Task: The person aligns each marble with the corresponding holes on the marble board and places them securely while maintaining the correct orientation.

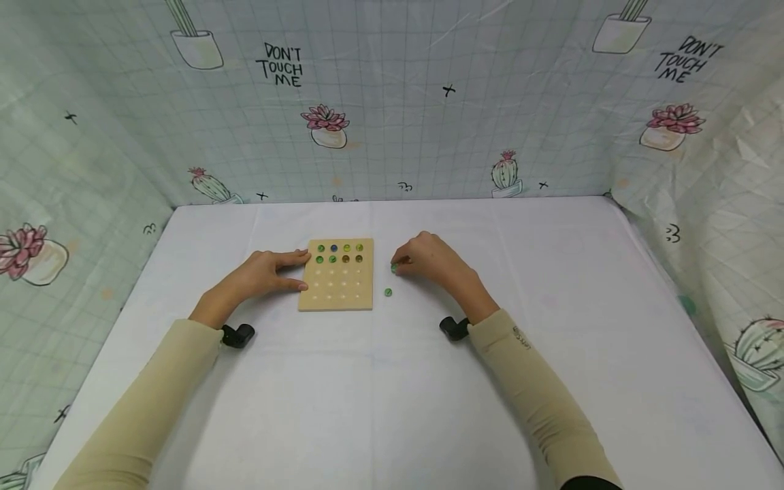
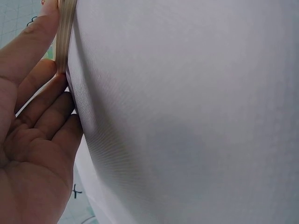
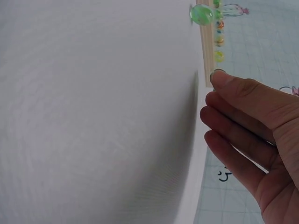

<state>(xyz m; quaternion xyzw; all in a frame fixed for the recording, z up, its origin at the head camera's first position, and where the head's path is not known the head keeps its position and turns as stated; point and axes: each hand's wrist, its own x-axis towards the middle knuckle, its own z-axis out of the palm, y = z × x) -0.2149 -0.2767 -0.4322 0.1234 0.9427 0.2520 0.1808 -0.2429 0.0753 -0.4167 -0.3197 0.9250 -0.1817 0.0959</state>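
A square wooden board [image 1: 336, 278] with rows of small hollows lies left of centre on the table. Its two far rows hold glass marbles in green, blue, yellow-green and amber; the nearer hollows are bare. My left hand [image 1: 262, 275] rests against the board's left edge, thumb and forefinger spread apart along it. To the right of the board, my right hand [image 1: 436, 262] pinches a green marble [image 1: 394, 269] between thumb and fingertips, mostly hidden by the thumb in the right wrist view. Another green marble [image 1: 388, 292] lies on the cloth beside the board, nearer me.
A white cloth [image 1: 343, 395] covers the table. Patterned sheets [image 1: 392, 88] with cactus drawings hang behind it and at both sides. Dark wrist cameras [image 1: 239, 335] sit at both cuffs.
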